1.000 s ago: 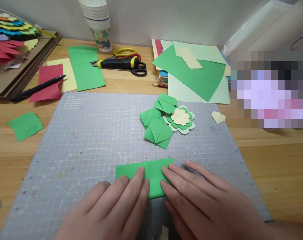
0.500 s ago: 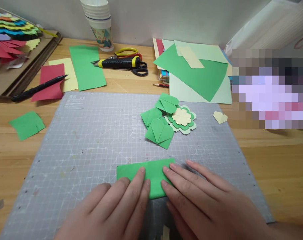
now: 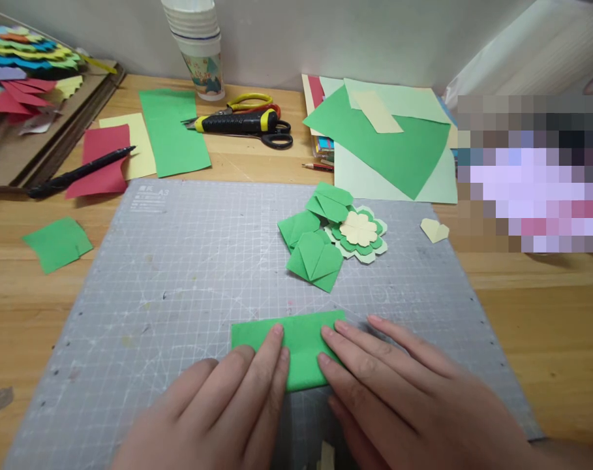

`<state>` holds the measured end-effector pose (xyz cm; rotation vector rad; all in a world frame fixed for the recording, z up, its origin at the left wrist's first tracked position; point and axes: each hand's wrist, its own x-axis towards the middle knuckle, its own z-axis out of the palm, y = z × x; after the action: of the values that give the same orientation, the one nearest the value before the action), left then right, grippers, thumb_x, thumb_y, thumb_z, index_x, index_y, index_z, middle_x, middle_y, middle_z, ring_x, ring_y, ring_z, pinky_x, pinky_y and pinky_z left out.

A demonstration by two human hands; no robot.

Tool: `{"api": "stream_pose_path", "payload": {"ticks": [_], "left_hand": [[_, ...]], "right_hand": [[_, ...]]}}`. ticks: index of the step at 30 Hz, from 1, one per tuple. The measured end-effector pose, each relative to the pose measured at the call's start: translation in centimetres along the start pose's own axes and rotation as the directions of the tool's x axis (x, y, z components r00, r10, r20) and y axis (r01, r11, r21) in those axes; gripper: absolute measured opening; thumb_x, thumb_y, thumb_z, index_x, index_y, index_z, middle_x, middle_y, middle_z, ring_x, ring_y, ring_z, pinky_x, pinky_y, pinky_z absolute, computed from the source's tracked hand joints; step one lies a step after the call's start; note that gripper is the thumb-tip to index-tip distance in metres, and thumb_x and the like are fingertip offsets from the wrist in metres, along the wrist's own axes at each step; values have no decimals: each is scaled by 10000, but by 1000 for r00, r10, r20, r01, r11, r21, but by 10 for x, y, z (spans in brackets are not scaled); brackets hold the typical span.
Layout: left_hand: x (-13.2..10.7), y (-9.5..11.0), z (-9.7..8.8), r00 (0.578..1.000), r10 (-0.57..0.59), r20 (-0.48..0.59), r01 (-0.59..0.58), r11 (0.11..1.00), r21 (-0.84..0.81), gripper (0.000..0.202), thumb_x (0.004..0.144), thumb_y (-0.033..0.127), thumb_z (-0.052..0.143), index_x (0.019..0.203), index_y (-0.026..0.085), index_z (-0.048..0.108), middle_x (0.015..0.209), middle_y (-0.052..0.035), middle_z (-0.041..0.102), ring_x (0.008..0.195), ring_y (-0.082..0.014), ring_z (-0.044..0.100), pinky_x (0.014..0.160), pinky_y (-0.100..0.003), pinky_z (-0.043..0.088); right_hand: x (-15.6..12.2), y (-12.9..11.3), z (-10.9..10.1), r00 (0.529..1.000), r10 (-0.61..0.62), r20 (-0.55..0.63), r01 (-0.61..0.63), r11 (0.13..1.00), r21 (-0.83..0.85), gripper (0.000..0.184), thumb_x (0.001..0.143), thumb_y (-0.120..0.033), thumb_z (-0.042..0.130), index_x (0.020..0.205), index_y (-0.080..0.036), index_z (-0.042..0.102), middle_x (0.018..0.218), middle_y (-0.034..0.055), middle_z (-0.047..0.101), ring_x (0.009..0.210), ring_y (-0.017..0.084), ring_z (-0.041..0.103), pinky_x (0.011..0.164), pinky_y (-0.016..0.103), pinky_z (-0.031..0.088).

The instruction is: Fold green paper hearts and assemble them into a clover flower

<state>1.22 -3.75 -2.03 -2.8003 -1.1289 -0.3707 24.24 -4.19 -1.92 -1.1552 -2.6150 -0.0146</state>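
A folded strip of green paper [image 3: 306, 349] lies on the grey cutting mat [image 3: 188, 261] close to me. My left hand [image 3: 222, 398] rests on its left part, index finger stretched out and the outer fingers bent. On the right end lie the fingertips of my right hand [image 3: 398, 385], its fingers long and slightly spread. Both hands press the paper from above rather than grip it. Beyond them sit several folded green paper hearts [image 3: 316, 258], beside a layered paper flower [image 3: 359, 230] with a cream centre. My fingers cover parts of the strip.
Scissors [image 3: 276, 136] and a black-and-yellow tool [image 3: 237, 122] lie behind the mat, near stacked paper cups [image 3: 205, 68]. Coloured sheets [image 3: 394, 153] are at back right. A pen [image 3: 81, 171] crosses red paper; a green piece [image 3: 59, 245] lies left, a cream heart [image 3: 434, 230] right.
My left thumb and index finger have slid slightly left along the paper. The whole view has shifted a little; the right hand keeps its place on the strip.
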Motion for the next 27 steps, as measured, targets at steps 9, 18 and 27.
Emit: {"api": "stream_pose_path", "payload": {"ticks": [9,18,27], "left_hand": [[-2,-1,1,1000,7,13,-7,1000,-6,445,1000,116,283,1059,227,710,1178,23,722,982,-167,507,780,-321,362],[-4,-1,0,1000,15,9,-15,1000,11,409,998,129,311,1100,244,690,1180,24,716,988,-167,518,784,-324,362],[2,-3,-4,997,39,71,-40,999,11,498,1003,121,237,1095,245,710,1193,28,707,1006,-168,488,802,-322,354]], "right_hand": [[-3,1,0,1000,0,4,0,1000,-4,313,984,-194,408,1076,-210,707,1191,-8,722,1097,170,669,1015,377,437],[-1,1,-1,1000,-2,18,2,1000,8,312,980,-186,407,1087,-203,700,1189,-10,722,1090,169,672,1018,378,430],[2,1,-2,1000,-10,-1,10,1000,0,314,972,-179,410,1089,-194,701,1175,0,728,1066,189,684,1010,397,457]]}}
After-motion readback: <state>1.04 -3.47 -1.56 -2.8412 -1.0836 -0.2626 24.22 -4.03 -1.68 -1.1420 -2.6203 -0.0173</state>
